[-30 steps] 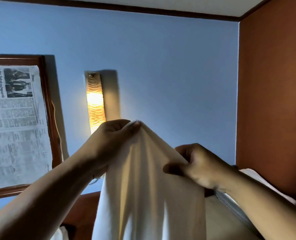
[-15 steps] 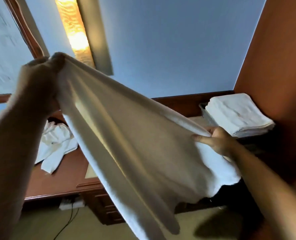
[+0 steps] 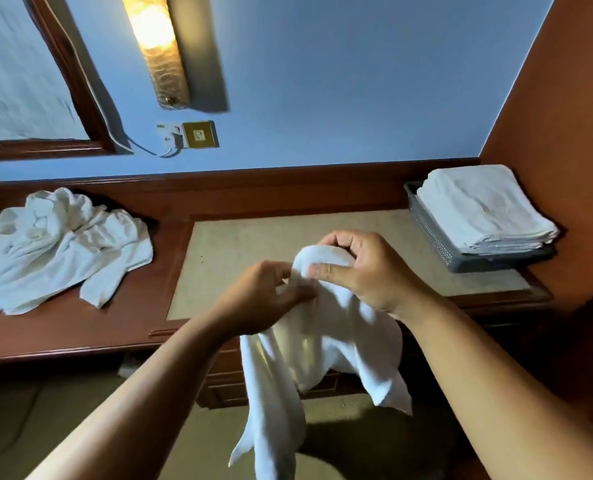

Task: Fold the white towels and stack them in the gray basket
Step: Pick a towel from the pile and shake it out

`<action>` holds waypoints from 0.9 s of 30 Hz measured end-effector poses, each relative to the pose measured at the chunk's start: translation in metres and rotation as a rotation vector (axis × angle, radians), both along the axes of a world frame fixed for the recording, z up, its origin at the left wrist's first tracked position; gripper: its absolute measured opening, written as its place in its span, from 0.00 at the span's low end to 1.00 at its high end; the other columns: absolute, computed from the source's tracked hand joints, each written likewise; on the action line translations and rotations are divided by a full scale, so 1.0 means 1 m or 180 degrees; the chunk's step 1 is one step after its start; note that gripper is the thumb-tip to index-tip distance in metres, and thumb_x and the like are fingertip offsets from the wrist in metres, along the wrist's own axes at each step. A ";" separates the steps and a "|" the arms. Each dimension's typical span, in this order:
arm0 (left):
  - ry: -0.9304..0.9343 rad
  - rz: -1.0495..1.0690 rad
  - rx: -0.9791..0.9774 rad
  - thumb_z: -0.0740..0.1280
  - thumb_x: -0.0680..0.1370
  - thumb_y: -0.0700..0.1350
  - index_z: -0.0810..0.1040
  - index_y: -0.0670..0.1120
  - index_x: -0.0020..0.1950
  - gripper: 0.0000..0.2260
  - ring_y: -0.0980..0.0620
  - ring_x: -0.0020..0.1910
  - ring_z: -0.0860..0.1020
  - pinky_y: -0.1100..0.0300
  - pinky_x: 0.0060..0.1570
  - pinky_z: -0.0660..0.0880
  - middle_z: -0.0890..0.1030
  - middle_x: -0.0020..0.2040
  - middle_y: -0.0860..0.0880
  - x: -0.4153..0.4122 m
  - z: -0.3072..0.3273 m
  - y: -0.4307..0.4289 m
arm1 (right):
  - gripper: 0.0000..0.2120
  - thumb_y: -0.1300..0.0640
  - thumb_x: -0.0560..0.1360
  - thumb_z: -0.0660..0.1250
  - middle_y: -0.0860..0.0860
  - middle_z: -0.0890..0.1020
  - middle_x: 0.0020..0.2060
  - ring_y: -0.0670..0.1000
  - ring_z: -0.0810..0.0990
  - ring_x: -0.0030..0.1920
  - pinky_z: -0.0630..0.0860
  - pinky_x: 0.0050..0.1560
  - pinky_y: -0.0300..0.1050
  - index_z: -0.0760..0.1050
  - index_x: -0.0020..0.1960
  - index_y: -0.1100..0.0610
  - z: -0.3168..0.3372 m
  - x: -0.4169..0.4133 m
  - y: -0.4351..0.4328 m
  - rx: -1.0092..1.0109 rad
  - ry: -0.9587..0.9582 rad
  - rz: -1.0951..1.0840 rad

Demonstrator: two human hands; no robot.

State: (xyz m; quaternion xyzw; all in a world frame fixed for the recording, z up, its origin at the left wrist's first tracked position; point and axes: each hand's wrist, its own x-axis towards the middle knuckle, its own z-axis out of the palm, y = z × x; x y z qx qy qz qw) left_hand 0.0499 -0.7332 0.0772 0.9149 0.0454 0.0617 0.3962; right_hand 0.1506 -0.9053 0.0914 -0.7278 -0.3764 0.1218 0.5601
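Head view, hands (image 3: 264, 299) (image 3: 361, 271) pinching white towel (image 3: 323, 344)

Two hands are showing, left hand (image 3: 264, 299) and right hand (image 3: 361, 271), both gripping one limp white cloth towel (image 3: 323, 358). One gray perforated plastic basket (image 3: 433, 244) is carrying one folded white towel stack (image 3: 478, 213); one crumpled white towel heap (image 3: 56, 247) is lying, pieces uncountable.

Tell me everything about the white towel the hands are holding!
The white towel is plain, soft-looking cloth, not yet folded. Its top is a rounded hump pinched by the right hand, and the left hand grips it just beside. The rest hangs loose in wrinkled flaps before the wooden desk, corners dangling low. Only the two hands plainly touch it.
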 end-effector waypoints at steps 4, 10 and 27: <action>-0.0459 0.0738 -0.0094 0.70 0.80 0.49 0.83 0.51 0.44 0.06 0.55 0.32 0.78 0.53 0.33 0.74 0.83 0.36 0.47 -0.006 0.003 0.040 | 0.24 0.38 0.62 0.77 0.56 0.84 0.42 0.51 0.82 0.42 0.75 0.44 0.49 0.82 0.47 0.56 -0.018 0.014 -0.008 -0.0814 0.0239 0.0340; -0.0521 0.1030 0.0093 0.70 0.79 0.48 0.82 0.51 0.42 0.06 0.56 0.30 0.75 0.55 0.32 0.72 0.83 0.36 0.47 -0.014 0.019 0.074 | 0.16 0.45 0.65 0.77 0.52 0.83 0.38 0.50 0.81 0.38 0.74 0.38 0.41 0.83 0.45 0.55 -0.053 0.019 -0.023 -0.0759 0.1477 0.0455; 0.0278 0.0187 0.0874 0.75 0.76 0.52 0.77 0.66 0.63 0.18 0.55 0.29 0.72 0.66 0.34 0.71 0.78 0.31 0.50 -0.052 0.013 0.059 | 0.08 0.62 0.82 0.62 0.48 0.86 0.43 0.47 0.82 0.47 0.77 0.53 0.43 0.79 0.51 0.54 -0.054 -0.005 -0.029 0.1496 0.1762 -0.1150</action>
